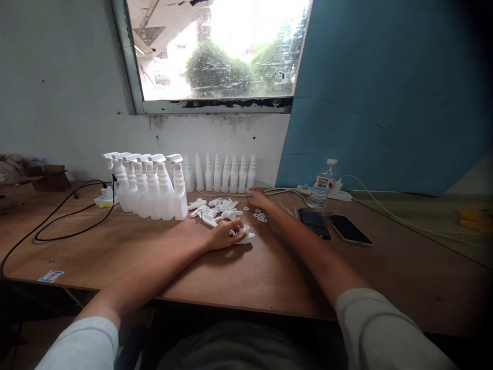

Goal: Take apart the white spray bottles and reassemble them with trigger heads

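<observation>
Near the middle of the table my left hand (227,234) is closed around a white trigger spray head (246,235), holding it low over the wood. Just behind that hand lies a loose pile of more white spray heads (215,206). My right hand (260,198) reaches far forward to the foot of the rightmost white bottle (251,172) in the back row; its fingers are too small and partly hidden to show whether they grip it. Several small white ring washers (260,216) lie beside my right forearm.
White bottles topped with spray heads (154,185) stand in a group at left. A black cable (69,239) curls across the table's left side. On the right are a water bottle (322,185), a dark phone-like item (314,221) and a phone (350,229).
</observation>
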Tool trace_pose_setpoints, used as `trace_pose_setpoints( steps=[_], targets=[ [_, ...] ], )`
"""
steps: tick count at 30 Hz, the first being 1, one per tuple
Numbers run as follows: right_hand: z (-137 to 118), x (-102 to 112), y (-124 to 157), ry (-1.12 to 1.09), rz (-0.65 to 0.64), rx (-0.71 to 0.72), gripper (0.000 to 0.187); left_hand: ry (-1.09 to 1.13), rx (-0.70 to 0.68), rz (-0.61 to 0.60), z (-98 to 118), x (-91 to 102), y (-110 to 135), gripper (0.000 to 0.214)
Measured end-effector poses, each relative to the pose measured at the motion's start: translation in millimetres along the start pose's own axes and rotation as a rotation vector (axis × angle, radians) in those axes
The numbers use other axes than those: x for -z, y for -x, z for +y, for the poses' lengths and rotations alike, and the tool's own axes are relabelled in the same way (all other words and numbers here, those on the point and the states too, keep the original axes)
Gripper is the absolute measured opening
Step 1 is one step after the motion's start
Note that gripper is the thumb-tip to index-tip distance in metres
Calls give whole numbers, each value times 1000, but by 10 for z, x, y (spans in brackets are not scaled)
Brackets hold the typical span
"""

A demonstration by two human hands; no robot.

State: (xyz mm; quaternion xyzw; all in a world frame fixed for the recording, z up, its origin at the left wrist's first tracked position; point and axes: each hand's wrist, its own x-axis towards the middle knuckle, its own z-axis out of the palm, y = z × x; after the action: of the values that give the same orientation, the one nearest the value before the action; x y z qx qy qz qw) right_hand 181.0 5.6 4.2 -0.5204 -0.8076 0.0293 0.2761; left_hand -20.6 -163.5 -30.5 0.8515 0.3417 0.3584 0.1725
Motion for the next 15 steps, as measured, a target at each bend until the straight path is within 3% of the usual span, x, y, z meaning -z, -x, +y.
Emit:
trace_pose_setpoints(
  steps=[6,15],
  targets=[
    [-86,-122,-448,185,-83,-348,37,-21,1,-33,10,6,-2,26],
    [3,-242,-762,238,-171,-494,38,-25,42,-67,38,41,-11,25]
  ],
)
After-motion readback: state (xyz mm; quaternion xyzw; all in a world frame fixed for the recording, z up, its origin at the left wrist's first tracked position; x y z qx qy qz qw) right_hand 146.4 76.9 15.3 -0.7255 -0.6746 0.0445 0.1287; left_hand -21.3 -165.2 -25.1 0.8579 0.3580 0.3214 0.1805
